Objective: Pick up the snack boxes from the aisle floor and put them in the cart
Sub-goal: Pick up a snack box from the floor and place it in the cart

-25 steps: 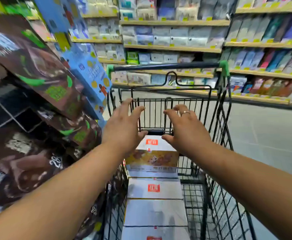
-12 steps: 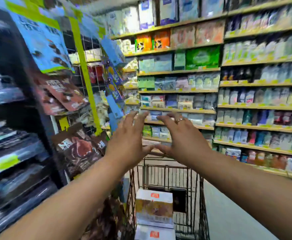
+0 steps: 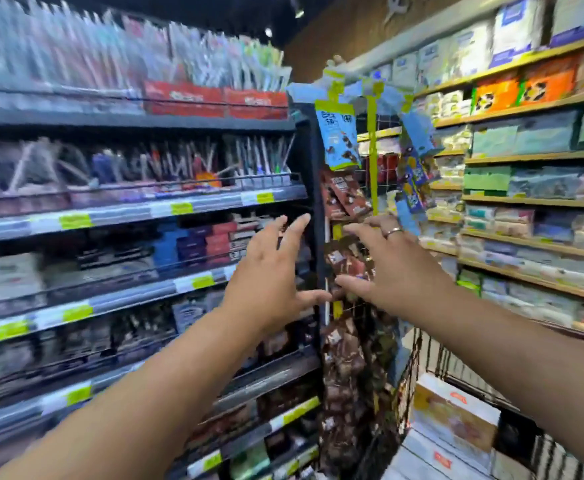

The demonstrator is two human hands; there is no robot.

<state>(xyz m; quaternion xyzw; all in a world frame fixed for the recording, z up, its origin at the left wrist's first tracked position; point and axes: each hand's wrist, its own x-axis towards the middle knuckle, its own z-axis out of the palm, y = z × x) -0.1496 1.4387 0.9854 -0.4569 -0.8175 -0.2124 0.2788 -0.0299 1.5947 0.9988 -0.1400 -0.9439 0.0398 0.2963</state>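
The left hand [image 3: 270,271] and the right hand [image 3: 394,271] float side by side with fingers spread wide and nothing in them, maybe because the snack boxes [image 3: 457,417] sit stacked in the cart [image 3: 436,362] down low on the right, and no floor shows.

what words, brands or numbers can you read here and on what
Nothing reads clearly; the shot is motion-blurred.
On the blue hanging bag: white characters, too blurred.
On the red boxes: white print, blurred.
On the snack boxes in the cart: red logo, unreadable.
On the yellow shelf tags: too small.
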